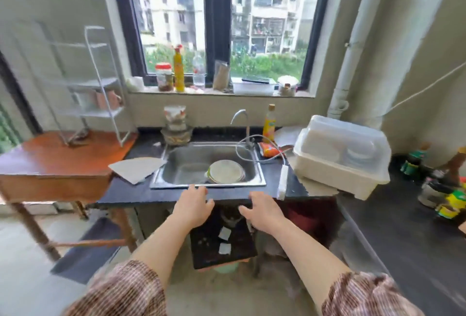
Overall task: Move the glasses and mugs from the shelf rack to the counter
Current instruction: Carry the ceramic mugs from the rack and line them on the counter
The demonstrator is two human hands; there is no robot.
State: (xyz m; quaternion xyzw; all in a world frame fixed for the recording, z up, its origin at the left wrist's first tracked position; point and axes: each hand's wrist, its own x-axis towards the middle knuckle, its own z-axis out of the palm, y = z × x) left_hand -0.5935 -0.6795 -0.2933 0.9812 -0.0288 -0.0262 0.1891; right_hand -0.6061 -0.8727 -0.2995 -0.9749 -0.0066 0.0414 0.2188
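— What's nearest?

— Two bare forearms in striped sleeves, reaching forward. The left hand has its fingers spread loosely, and its fingertips lie over the front edge of the dark counter. The right hand is spread just as wide, beside it and a little lower, in front of the counter edge. Neither hand holds anything.

— And just past them?

— A steel sink set into the counter, with a round plate lying in it and a tap behind. A flat piece of paper lies on the counter just left of the sink. To the right stands a white dish box with a clear lid.

— Where are the mugs?

— Well apart from both hands, up and far to the left. A white wire rack stands on a wooden table that adjoins the counter's left end. On its lower shelf sits a pinkish mug, with a pale one beside it; that part is blurred, so I can't count them.

— Farther back?

— A windowsill with bottles and jars, and apartment blocks outside.
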